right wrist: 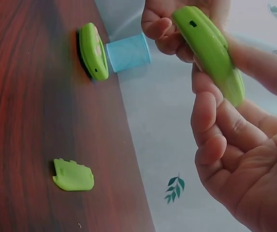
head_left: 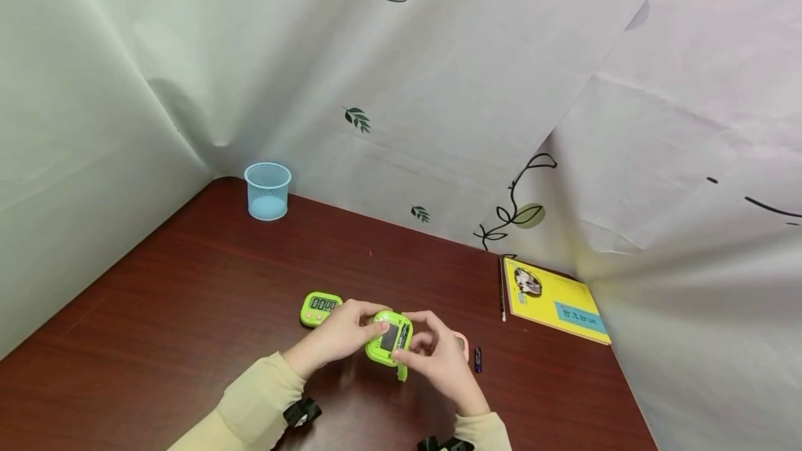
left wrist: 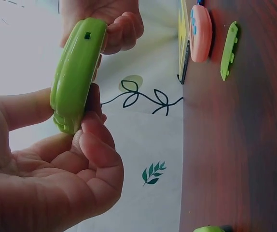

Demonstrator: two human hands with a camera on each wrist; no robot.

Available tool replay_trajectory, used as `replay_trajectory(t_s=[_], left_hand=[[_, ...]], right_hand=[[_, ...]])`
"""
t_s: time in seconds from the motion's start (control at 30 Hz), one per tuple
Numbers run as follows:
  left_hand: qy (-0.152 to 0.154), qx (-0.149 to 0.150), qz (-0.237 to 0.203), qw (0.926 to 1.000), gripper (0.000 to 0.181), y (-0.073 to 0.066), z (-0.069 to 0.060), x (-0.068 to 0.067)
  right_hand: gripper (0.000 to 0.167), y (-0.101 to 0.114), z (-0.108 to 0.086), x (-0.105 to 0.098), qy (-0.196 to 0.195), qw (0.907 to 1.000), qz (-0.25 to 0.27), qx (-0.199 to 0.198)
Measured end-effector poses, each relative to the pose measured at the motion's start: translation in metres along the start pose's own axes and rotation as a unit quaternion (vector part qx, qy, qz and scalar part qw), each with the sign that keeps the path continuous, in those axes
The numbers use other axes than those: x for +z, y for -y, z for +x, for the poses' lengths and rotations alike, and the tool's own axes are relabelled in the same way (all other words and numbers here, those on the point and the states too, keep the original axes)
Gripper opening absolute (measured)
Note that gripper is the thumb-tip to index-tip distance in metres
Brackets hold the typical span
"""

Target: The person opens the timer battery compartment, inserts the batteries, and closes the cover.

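A green digital timer (head_left: 380,350) is held back side up between both hands, above the table. Its battery compartment lies uncovered, with a dark battery (head_left: 404,337) in it. My left hand (head_left: 341,331) grips the left side, thumb on the back. My right hand (head_left: 441,360) pinches the right side, its thumb at the battery's lower end. A green battery cover (right wrist: 74,176) lies on the table below the timer. Left of the hands sits a second green timer (head_left: 319,309), screen up. A pink timer (head_left: 463,344) is partly hidden behind my right hand, with a loose battery (head_left: 478,360) beside it.
A clear blue basket (head_left: 267,193) stands at the table's far left corner. At the right lie a yellow book (head_left: 554,301) and a dark pencil (head_left: 502,291). White printed cloth (head_left: 438,89) walls the table's back and sides.
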State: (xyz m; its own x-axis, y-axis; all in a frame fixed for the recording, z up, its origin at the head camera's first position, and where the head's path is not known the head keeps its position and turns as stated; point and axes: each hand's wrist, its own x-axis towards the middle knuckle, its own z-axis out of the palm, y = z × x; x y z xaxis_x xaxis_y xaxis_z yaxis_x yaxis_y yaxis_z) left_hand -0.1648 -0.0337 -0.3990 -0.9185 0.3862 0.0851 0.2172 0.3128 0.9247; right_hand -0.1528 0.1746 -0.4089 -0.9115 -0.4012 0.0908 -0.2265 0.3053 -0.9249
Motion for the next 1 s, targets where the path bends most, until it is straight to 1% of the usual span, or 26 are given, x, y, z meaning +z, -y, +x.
replay_trajectory(t_s=[0.07, 0.17, 0.37, 0.43, 0.5, 0.63, 0.77, 0.83, 0.9, 1.0], left_hand=[[-0.002, 0.001, 0.003, 1.0000, 0.033, 0.000, 0.000, 0.000], [-0.005, 0.002, 0.004, 1.0000, 0.033, 0.000, 0.000, 0.000], [-0.012, 0.001, 0.007, 0.9999, 0.033, 0.000, 0.000, -0.002], [-0.011, 0.001, 0.008, 0.9999, 0.033, 0.000, 0.001, -0.002], [-0.011, 0.002, 0.008, 0.9999, 0.032, 0.000, 0.001, -0.002], [-0.017, -0.004, 0.005, 0.9998, 0.032, 0.001, 0.001, -0.003], [-0.023, -0.013, -0.003, 0.9996, 0.033, 0.002, 0.002, -0.003], [-0.024, -0.015, -0.007, 0.9996, 0.033, 0.002, 0.001, -0.004], [-0.025, -0.017, -0.007, 0.9995, 0.033, 0.002, 0.001, -0.004], [-0.028, -0.021, -0.004, 0.9994, 0.033, 0.002, 0.002, -0.003]], right_hand=[[0.054, 0.001, 0.000, 0.000, -0.001, 1.0000, 0.004, 0.006], [0.052, 0.004, 0.000, 0.001, -0.005, 0.9999, -0.006, 0.008], [0.051, 0.021, -0.002, 0.004, -0.009, 0.9993, -0.028, -0.021], [0.052, 0.017, -0.001, 0.004, -0.010, 0.9991, -0.031, -0.029], [0.053, 0.010, 0.001, 0.004, -0.011, 0.9987, -0.036, -0.035], [0.058, -0.006, 0.003, 0.003, -0.014, 0.9983, -0.045, -0.035], [0.060, -0.014, 0.003, -0.001, 0.004, 0.9982, -0.056, -0.019], [0.060, -0.017, 0.003, -0.003, 0.023, 0.9980, -0.059, -0.003], [0.059, -0.020, 0.002, -0.005, 0.042, 0.9968, -0.066, 0.020], [0.060, -0.025, 0.002, -0.006, 0.063, 0.9928, -0.091, 0.046]])
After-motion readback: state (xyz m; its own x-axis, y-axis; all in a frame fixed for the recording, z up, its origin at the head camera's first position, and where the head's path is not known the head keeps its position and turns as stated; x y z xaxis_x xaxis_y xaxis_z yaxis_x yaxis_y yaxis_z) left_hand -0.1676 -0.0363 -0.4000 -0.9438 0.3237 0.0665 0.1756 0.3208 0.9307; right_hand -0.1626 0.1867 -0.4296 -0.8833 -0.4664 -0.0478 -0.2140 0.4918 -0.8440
